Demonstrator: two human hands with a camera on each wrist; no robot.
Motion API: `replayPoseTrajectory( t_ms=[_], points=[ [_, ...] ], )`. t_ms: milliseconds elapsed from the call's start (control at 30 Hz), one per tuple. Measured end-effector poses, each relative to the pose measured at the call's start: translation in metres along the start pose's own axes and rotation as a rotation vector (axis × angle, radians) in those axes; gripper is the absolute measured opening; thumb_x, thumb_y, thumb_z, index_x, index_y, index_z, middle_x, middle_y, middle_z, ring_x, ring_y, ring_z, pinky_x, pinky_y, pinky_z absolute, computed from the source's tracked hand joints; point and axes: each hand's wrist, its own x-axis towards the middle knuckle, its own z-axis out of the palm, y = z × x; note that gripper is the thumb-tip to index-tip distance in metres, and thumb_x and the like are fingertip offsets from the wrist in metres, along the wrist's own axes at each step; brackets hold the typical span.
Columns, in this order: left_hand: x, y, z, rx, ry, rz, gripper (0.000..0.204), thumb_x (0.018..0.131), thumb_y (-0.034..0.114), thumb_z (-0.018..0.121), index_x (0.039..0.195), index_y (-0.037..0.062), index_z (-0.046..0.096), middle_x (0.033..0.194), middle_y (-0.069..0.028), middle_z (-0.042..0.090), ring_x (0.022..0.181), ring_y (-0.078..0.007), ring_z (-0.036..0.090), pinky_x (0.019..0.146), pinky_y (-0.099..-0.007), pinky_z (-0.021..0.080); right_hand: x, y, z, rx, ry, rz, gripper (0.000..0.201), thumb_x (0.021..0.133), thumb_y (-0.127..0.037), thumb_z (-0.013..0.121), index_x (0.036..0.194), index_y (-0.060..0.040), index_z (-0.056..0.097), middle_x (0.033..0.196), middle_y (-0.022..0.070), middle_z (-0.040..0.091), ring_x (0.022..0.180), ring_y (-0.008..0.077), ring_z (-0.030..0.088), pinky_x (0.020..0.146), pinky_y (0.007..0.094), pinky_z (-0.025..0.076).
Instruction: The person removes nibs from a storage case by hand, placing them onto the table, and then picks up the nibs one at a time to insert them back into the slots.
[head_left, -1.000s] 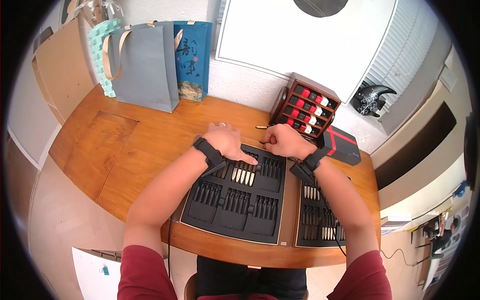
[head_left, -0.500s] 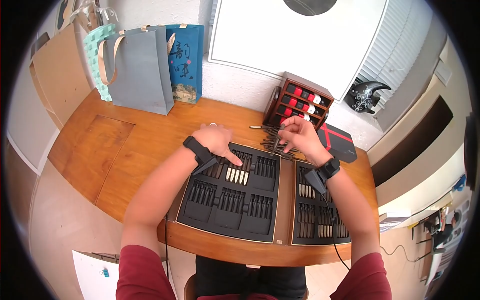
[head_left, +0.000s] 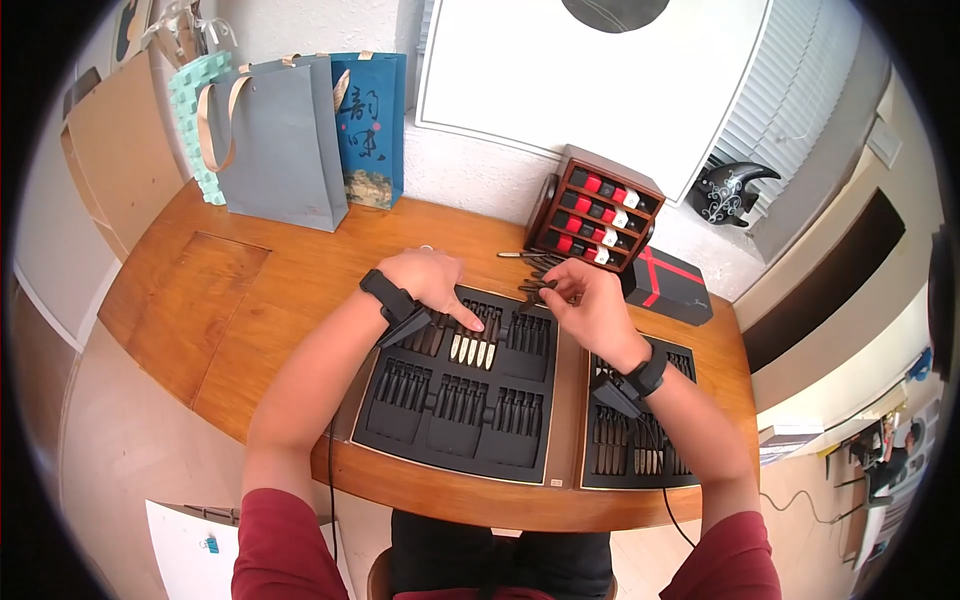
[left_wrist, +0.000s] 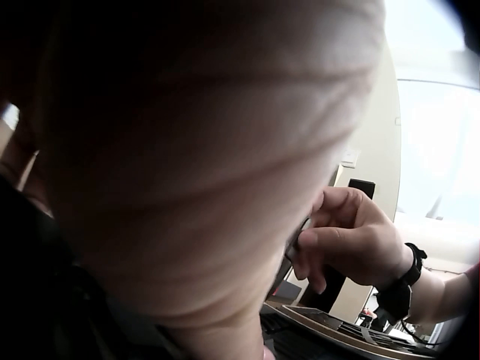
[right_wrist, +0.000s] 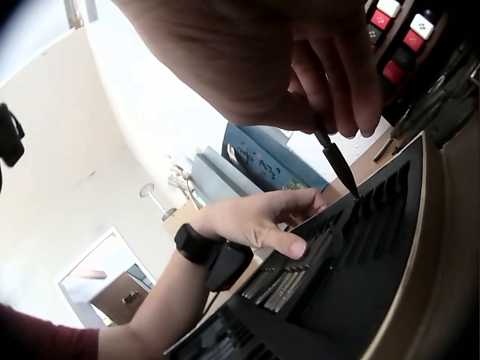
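My right hand (head_left: 592, 308) pinches a slim dark pointed piece (right_wrist: 341, 166) between thumb and fingers. In the right wrist view its tip points down at the slots of the black tray (right_wrist: 319, 296), near the far edge. My left hand (head_left: 428, 278) lies across the far left edge of the tray, thumb stretched out over a row of pale-ended pieces (head_left: 472, 351). Similar dark slim pieces (head_left: 462, 400) stand in rows in the other compartments. Beyond the tray, a loose pile of dark pieces (head_left: 535, 262) is partly hidden by my right hand.
A second slotted tray (head_left: 625, 425) lies to the right, partly under my right forearm. Behind stands a wooden rack (head_left: 600, 210) of red, black and white cubes, beside a black box with red ribbon (head_left: 680, 285). Two paper bags (head_left: 285, 140) stand back left.
My right hand came up from the pile with a dark piece, then lowered it to the tray's far right slots. The left hand keeps its place on the tray.
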Motion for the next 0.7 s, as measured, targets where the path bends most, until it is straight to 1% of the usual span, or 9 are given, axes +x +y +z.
replayPoseTrajectory(
  t_ms=[67, 133, 200, 300, 367, 467, 600, 667, 700],
  points=[
    [-0.001, 0.003, -0.003, 0.012, -0.021, -0.005, 0.111, 0.064, 0.087, 0.078, 0.128, -0.0028, 0.068, 0.128, -0.0239, 0.069, 0.125, -0.0423, 0.062, 0.104, -0.0473, 0.051, -0.005, -0.011, 0.003, -0.009, 0.018, 0.01, 0.015, 0.089, -0.004, 0.078, 0.1, 0.0031, 0.071, 0.08, 0.0161, 0.074, 0.073, 0.0239, 0.076, 0.069, 0.0371, 0.059],
    [-0.002, 0.007, -0.003, -0.003, 0.005, -0.024, 0.105, 0.07, 0.083, 0.077, 0.128, -0.0041, 0.068, 0.126, -0.0245, 0.07, 0.122, -0.042, 0.064, 0.103, -0.0468, 0.052, -0.009, -0.011, 0.005, -0.062, 0.008, -0.085, 0.012, 0.09, -0.005, 0.079, 0.098, 0.002, 0.073, 0.077, 0.0119, 0.074, 0.068, 0.0168, 0.073, 0.065, 0.0317, 0.057],
    [0.0, 0.01, -0.002, 0.014, 0.011, -0.01, 0.1, 0.074, 0.08, 0.076, 0.127, -0.0035, 0.069, 0.125, -0.0248, 0.07, 0.12, -0.0421, 0.065, 0.102, -0.047, 0.052, -0.012, -0.015, 0.004, -0.072, 0.0, -0.075, 0.009, 0.09, -0.005, 0.078, 0.095, 0.0014, 0.074, 0.076, 0.012, 0.074, 0.067, 0.0184, 0.073, 0.065, 0.0319, 0.058],
    [-0.003, 0.02, -0.003, 0.046, 0.024, 0.002, 0.091, 0.079, 0.077, 0.074, 0.125, -0.0021, 0.071, 0.122, -0.0252, 0.071, 0.117, -0.0425, 0.067, 0.1, -0.0477, 0.053, -0.019, -0.024, -0.003, -0.128, -0.083, -0.042, 0.012, 0.089, -0.009, 0.08, 0.09, 0.0012, 0.075, 0.074, 0.0157, 0.073, 0.067, 0.0257, 0.074, 0.065, 0.0349, 0.058],
    [-0.002, 0.025, -0.003, 0.055, 0.033, 0.003, 0.088, 0.081, 0.076, 0.072, 0.123, -0.0013, 0.073, 0.121, -0.0252, 0.072, 0.116, -0.0428, 0.067, 0.1, -0.0481, 0.053, -0.022, -0.027, -0.006, -0.325, -0.212, -0.111, 0.016, 0.091, -0.016, 0.078, 0.089, -0.0004, 0.076, 0.075, 0.0207, 0.073, 0.073, 0.0388, 0.074, 0.068, 0.047, 0.059],
    [0.003, 0.027, -0.002, 0.046, 0.034, -0.008, 0.084, 0.084, 0.076, 0.069, 0.119, 0.0, 0.076, 0.119, -0.0256, 0.073, 0.116, -0.0424, 0.068, 0.099, -0.0483, 0.053, -0.03, -0.027, -0.004, -0.479, -0.219, -0.205, 0.021, 0.09, -0.017, 0.079, 0.083, 0.0021, 0.075, 0.074, 0.0226, 0.07, 0.069, 0.0401, 0.07, 0.066, 0.0416, 0.059],
    [0.006, 0.041, -0.007, 0.055, -0.002, -0.006, 0.085, 0.087, 0.078, 0.062, 0.115, -0.0009, 0.077, 0.116, -0.0265, 0.074, 0.112, -0.0416, 0.07, 0.095, -0.0494, 0.055, -0.033, -0.027, 0.003, -0.59, -0.187, -0.176, 0.02, 0.094, -0.013, 0.074, 0.082, 0.0038, 0.073, 0.07, 0.0196, 0.071, 0.063, 0.0346, 0.071, 0.063, 0.0402, 0.059],
    [0.008, 0.046, -0.008, 0.068, -0.027, -0.004, 0.086, 0.088, 0.079, 0.06, 0.115, -0.0015, 0.077, 0.116, -0.0268, 0.075, 0.112, -0.0413, 0.071, 0.094, -0.05, 0.056, -0.029, -0.028, 0.004, -0.173, -0.242, 0.038, 0.017, 0.099, -0.011, 0.068, 0.093, 0.0045, 0.071, 0.067, 0.0136, 0.072, 0.057, 0.0241, 0.071, 0.053, 0.0366, 0.057],
    [0.011, 0.048, -0.006, 0.075, -0.019, 0.0, 0.088, 0.088, 0.079, 0.059, 0.114, -0.0023, 0.077, 0.115, -0.0265, 0.075, 0.111, -0.0423, 0.071, 0.094, -0.05, 0.056, -0.028, -0.032, 0.002, -0.174, -0.242, 0.038, 0.017, 0.099, -0.011, 0.068, 0.093, 0.0045, 0.071, 0.067, 0.0136, 0.072, 0.057, 0.0241, 0.071, 0.053, 0.0366, 0.057]
  ],
)
